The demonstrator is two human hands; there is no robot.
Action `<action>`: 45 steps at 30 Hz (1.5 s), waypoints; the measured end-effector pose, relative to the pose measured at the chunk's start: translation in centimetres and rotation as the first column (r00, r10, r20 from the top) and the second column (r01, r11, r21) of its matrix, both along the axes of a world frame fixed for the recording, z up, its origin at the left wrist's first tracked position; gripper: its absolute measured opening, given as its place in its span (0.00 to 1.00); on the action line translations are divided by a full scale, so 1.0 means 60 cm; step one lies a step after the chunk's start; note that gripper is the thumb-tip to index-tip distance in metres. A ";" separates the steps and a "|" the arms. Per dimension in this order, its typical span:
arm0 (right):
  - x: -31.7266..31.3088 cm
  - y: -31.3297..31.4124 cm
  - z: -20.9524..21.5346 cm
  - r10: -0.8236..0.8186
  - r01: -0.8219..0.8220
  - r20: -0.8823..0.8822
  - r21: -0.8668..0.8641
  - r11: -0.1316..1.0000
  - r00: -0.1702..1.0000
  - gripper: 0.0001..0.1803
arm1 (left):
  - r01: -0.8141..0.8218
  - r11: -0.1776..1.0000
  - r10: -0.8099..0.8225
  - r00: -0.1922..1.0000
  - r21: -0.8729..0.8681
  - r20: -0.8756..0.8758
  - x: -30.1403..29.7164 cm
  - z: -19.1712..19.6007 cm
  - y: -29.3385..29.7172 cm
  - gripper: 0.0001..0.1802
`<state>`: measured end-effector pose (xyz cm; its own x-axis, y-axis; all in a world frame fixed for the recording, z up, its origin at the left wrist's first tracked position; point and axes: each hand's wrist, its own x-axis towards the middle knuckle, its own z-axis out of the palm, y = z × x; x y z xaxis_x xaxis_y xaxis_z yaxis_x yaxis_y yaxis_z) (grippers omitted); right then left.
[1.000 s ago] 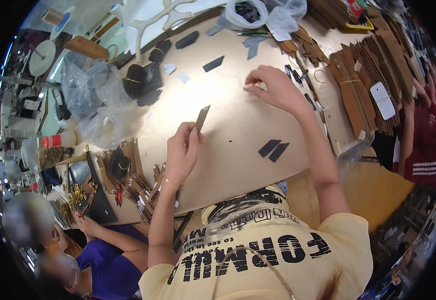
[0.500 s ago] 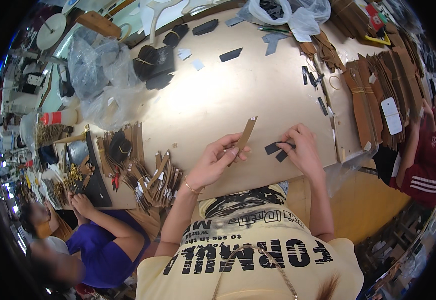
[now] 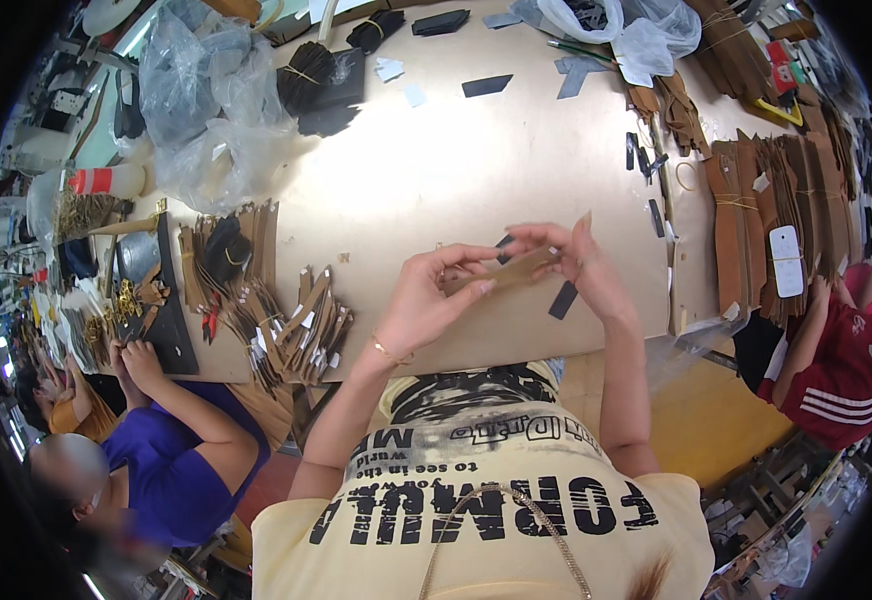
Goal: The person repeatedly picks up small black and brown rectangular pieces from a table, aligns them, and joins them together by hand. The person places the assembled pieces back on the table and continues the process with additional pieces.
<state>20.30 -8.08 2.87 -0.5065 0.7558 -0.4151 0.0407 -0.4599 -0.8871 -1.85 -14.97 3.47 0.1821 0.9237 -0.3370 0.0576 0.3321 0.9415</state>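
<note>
My left hand (image 3: 434,300) is closed on a narrow brown strip (image 3: 521,268), thumb on its near face. The strip slants up to the right and is slightly blurred. At its far end, with a small white mark, my right hand (image 3: 591,268) closes thumb and fingers around it; one finger points up. A small dark piece (image 3: 504,246) shows behind the strip, close to both hands' fingertips; I cannot tell which hand, if any, holds it. Below my right hand a flat black strip (image 3: 563,300) lies on the table.
Bundled brown strips (image 3: 306,325) lie at left, a clear plastic bag (image 3: 221,120) behind them. Black pieces (image 3: 487,86) are scattered at the back. Stacked brown panels (image 3: 791,215) fill the right side. One person in purple (image 3: 181,450) works at left, another in red (image 3: 841,370) at right.
My right hand has moved up and left from the black strips to the brown strip's far end. The brown strip has tipped from steep to flatter. One black strip stays on the table.
</note>
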 end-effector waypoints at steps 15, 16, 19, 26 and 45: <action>-0.013 0.039 -0.015 0.145 -0.297 0.421 0.322 0.899 0.895 0.19 | -0.406 0.891 0.409 0.912 -0.206 -0.030 0.070 -0.061 -0.034 0.08; -0.014 0.040 -0.015 0.143 -0.299 0.430 0.320 0.899 0.891 0.19 | -0.423 0.885 0.423 0.905 -0.197 -0.041 0.071 -0.063 -0.034 0.07; -0.016 0.036 -0.017 0.128 -0.283 0.425 0.325 0.902 0.896 0.20 | -0.468 0.871 0.461 0.884 -0.150 -0.078 0.068 -0.068 -0.033 0.05; -0.016 0.031 -0.027 0.094 -0.261 0.429 0.347 0.901 0.898 0.20 | -0.417 0.905 0.389 0.893 -0.089 -0.225 0.064 -0.075 -0.031 0.05; -0.024 0.030 -0.031 0.075 -0.250 0.476 0.316 0.915 0.876 0.22 | -0.545 0.831 0.524 0.833 -0.108 -0.178 0.074 -0.077 -0.030 0.04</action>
<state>18.88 -6.28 1.01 -0.4622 0.8179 -0.3426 0.5159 -0.0662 -0.8541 2.61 -16.75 -1.15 -0.3829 0.8003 -0.4615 -0.0472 0.4819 0.8749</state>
